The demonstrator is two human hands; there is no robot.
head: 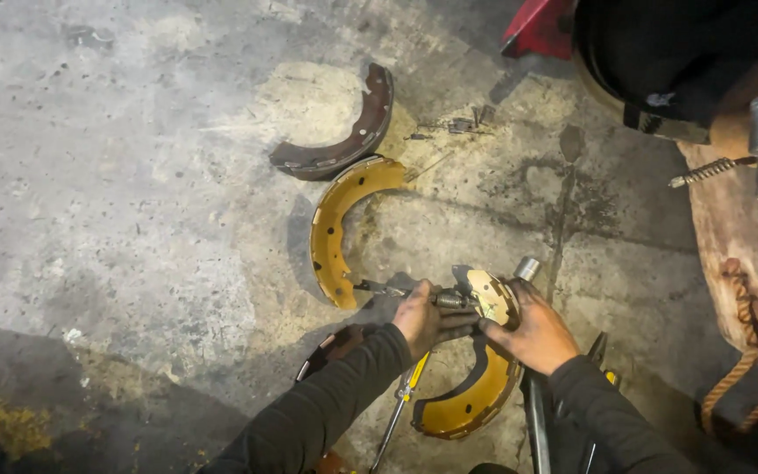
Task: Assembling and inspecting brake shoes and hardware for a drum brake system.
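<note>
Both hands meet over one yellow brake shoe (475,395) on the stained concrete floor (133,193): the left hand (423,318) is clenched around a small coil spring (449,300) and the thin rod (379,288) running left from it, while the right hand (532,332) grasps the shoe's upper end (493,294). That rod's long axis lies roughly level, reaching leftward to touch the lower tip of a second yellow shoe (331,233), so the left hand is the nearer one to it. Beyond lies a worn dark shoe (344,140), well apart; no container shows, only a screwdriver (401,408) beneath the left wrist.
</note>
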